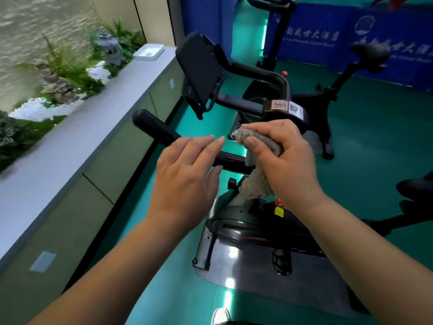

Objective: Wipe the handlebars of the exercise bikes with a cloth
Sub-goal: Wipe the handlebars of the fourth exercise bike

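The nearest exercise bike's black handlebar (153, 127) runs from upper left toward the centre, passing under both hands. My right hand (283, 158) grips a bunched beige-grey cloth (255, 181), which hangs down over the bar's right part. My left hand (187, 174) hovers over the bar with fingers straight and holds nothing; whether it touches the bar is unclear. A second bike's handlebar (255, 72) with a black tablet holder (201, 73) stands just beyond.
A grey ledge (77, 141) with plants and a white dish (148, 52) runs along the left. The bike's flywheel housing (236, 226) and a grey mat (269, 275) lie below. A third bike (278, 26), blue banners and another saddle (414, 186) surround a green floor.
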Demonstrator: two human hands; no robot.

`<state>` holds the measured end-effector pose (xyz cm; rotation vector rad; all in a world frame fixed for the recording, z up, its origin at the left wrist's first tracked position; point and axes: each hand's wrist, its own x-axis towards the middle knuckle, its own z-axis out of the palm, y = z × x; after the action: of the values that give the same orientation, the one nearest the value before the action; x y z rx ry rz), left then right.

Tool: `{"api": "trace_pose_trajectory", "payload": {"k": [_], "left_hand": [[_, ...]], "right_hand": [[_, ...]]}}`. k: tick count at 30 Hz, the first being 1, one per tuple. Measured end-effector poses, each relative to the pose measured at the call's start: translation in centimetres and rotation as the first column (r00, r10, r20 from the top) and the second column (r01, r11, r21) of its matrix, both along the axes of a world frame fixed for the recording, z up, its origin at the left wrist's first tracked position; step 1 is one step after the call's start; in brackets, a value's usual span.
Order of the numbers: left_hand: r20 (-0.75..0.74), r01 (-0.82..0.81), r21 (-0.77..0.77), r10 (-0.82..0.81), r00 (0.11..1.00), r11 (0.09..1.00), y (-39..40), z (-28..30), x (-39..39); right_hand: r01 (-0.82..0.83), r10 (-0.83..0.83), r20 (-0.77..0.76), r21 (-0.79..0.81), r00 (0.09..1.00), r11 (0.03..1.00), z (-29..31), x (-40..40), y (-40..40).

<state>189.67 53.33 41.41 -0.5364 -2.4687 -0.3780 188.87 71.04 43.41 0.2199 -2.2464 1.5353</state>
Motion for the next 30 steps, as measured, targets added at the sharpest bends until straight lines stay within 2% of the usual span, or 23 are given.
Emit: {"api": "trace_pose_trajectory", "payload": {"k": [5,8,11,14,18,22,27,30], "left_hand": [[0.005,-0.197,0.118,0.198,0.98,0.973,-4.4,2.3,-2.0],[0.077,-0.33,0.22,0.32,0.944,0.918,-6.7,3.1,-3.3],[0.157,-0.403,0.225,0.375,0.914,0.887,-7.9,3.5,-4.4],[0.164,-0.431,0.153,0.408,0.898,0.889,-8.3,3.7,-4.8],[0.193,-0.504,0.15,0.474,0.859,0.851,-8.1,3.7,-4.5],[0.201,-0.553,0.156,0.521,0.829,0.819,-7.3,3.5,-4.3],[0.21,-0.625,0.174,0.592,0.778,0.761,-5.6,3.6,-3.8],[0.217,-0.641,0.148,0.608,0.764,0.753,-5.3,3.8,-3.7]], "right_hand": [[-0.106,0.106,-0.003,-0.036,0.994,0.994,2.1,-2.9,-2.4],[-0.177,0.177,-0.013,-0.04,0.984,0.983,2.9,-5.2,-3.5],[-0.274,0.273,-0.036,-0.014,0.961,0.962,3.1,-7.7,-5.0],[-0.366,0.377,-0.128,0.105,0.917,0.925,3.0,-9.4,-7.0],[-0.444,0.503,-0.213,0.273,0.838,0.854,1.9,-10.9,-9.9],[-0.555,0.578,-0.111,0.182,0.809,0.812,0.2,-11.1,-10.4],[-0.617,0.631,-0.078,0.148,0.772,0.773,-1.5,-10.5,-7.9],[-0.605,0.613,-0.054,0.116,0.788,0.788,-0.4,-11.5,-9.2]]}}
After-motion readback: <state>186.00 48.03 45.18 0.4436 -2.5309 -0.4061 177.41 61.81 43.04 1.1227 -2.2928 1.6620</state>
